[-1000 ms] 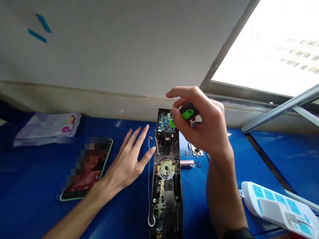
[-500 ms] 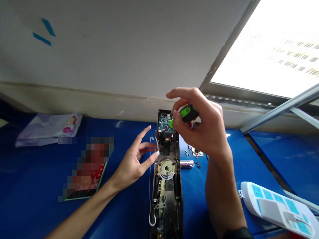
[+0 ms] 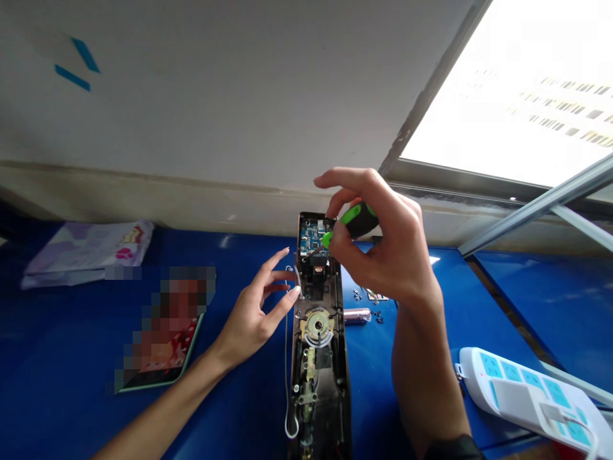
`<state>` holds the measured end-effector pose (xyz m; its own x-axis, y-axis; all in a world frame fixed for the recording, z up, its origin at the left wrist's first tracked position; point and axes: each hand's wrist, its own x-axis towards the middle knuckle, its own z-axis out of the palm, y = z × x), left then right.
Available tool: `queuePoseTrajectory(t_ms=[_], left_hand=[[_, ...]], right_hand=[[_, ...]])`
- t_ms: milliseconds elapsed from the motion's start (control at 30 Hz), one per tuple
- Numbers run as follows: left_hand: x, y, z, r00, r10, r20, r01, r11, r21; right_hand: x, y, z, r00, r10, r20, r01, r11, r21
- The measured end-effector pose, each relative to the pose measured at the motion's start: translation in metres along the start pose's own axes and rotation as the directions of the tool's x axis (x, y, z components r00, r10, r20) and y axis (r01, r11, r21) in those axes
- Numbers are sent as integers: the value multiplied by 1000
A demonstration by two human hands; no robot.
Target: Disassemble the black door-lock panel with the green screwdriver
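My right hand (image 3: 387,236) is closed around a green-and-black screwdriver (image 3: 359,220). Its thin shaft slants down to the left, and the tip is at the lower left of a blue circuit board (image 3: 313,236). That board sits in the top end of a long, opened black housing (image 3: 330,377), which looks like an electronic door lock. My left hand (image 3: 261,306) has its fingers spread along the housing's left edge, its thumb at the rim beside a white wire (image 3: 287,383). The wire runs down the left side and loops near the bottom.
Right of the housing lie a pinkish wrapped cylinder (image 3: 357,316) and several small black screws (image 3: 378,317). A phone in a green case (image 3: 163,358) and a folded packet (image 3: 90,252) are at left. At right, a white power strip (image 3: 531,396) holds a plugged-in charger. A wall and window rise behind.
The whole view has shifted slightly, so things sit a little further left. Both hands and the screwdriver keep nearly the same pose at the housing.
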<state>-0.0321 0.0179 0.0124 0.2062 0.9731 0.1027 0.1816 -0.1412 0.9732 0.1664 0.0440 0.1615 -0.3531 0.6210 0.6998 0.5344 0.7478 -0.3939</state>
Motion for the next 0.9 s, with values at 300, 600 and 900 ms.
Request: queuePoseTrajectory(t_ms=[300, 600, 900], left_hand=[[-2, 3, 2, 997, 74, 12, -74, 997, 28], [-3, 3, 3, 997, 76, 1, -76, 996, 44], [-1, 6, 4, 997, 80, -6, -80, 995, 59]], right_hand=[[1, 4, 3, 996, -44, -73, 41, 999, -34], [0, 6, 0, 999, -33, -29, 33, 999, -23], [0, 7, -3, 1000, -13, 7, 13, 1000, -25]])
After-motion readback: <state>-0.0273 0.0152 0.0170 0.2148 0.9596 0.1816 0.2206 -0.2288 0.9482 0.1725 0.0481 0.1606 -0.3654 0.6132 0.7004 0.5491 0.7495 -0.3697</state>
